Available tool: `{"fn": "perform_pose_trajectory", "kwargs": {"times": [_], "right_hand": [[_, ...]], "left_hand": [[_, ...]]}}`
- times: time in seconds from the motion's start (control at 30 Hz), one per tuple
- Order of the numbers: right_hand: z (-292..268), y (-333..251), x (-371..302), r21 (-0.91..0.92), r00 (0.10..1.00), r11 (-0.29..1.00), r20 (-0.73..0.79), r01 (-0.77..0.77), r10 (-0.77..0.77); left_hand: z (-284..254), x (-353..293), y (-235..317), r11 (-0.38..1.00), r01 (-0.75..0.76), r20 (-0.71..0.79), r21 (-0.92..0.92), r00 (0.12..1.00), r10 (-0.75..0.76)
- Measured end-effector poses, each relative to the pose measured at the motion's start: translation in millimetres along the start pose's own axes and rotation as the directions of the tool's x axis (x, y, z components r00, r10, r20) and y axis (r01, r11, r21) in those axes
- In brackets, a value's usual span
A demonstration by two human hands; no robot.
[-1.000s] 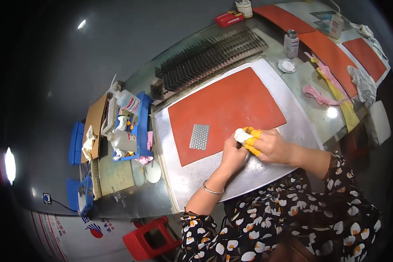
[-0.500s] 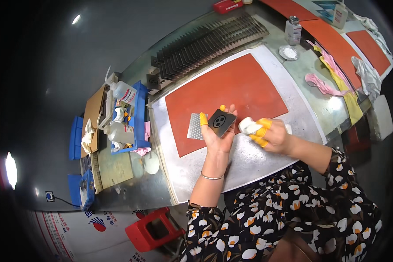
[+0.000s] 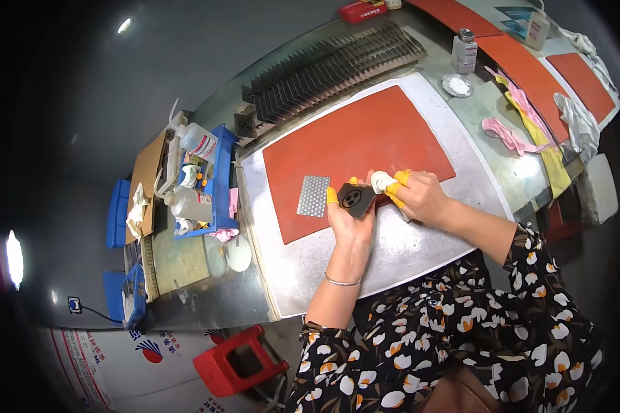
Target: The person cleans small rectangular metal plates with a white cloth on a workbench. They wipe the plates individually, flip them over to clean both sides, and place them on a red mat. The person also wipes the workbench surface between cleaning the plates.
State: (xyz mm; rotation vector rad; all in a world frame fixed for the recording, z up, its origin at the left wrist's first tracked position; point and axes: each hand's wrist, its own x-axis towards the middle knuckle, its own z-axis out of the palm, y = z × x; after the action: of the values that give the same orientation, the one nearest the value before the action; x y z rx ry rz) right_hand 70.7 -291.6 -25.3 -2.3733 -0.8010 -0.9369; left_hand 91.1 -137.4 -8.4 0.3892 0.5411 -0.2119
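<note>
My left hand (image 3: 352, 222), with yellow finger cots, holds a small dark square plate (image 3: 356, 199) by its edges. Three round holes in a circle mark the plate's face, which is tilted toward me. In my right hand (image 3: 420, 197), also wearing yellow finger cots, is a wadded white cloth (image 3: 381, 182), closed in the fingers and at the plate's right edge. Whether the cloth touches the plate I cannot tell. Left of the plate, a silver dotted card (image 3: 313, 195) lies on the red-brown mat (image 3: 365, 131).
Behind the mat, many dark plates stand in a long rack (image 3: 337, 72). A blue bin (image 3: 220, 182) with squeeze bottles is at the left. A bottle (image 3: 464, 54), a small dish of white stuff (image 3: 457, 85) and pink and yellow cloths (image 3: 513, 136) lie at the right. A red stool (image 3: 220, 372) stands below.
My right hand has brought the cloth left and up to the plate's edge. The plate in my left hand has shifted slightly right and turned, uncovering more of the dotted card.
</note>
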Motion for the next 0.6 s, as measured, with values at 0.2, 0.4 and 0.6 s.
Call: {"fn": "perform_pose_trajectory", "kwargs": {"times": [0.2, 0.4, 0.6], "right_hand": [[4.2, -23.0, 4.3, 0.104, 0.991, 0.986, -0.024, 0.132, -0.131], [-3.7, 7.5, -17.3, 0.205, 0.979, 0.962, -0.059, -0.179, 0.194], [-37.7, 32.3, -18.5, 0.167, 0.954, 0.941, -0.014, -0.295, 0.301]], "left_hand": [[3.2, 3.1, -9.1, 0.999, 0.040, 0.043, 0.027, 0.998, -0.041], [-4.8, 1.9, 12.9, 0.777, -0.335, 0.232, 0.532, 0.941, 0.247], [0.8, 39.2, 36.2, 0.100, -0.325, 0.293, 0.940, 0.923, 0.248]]}}
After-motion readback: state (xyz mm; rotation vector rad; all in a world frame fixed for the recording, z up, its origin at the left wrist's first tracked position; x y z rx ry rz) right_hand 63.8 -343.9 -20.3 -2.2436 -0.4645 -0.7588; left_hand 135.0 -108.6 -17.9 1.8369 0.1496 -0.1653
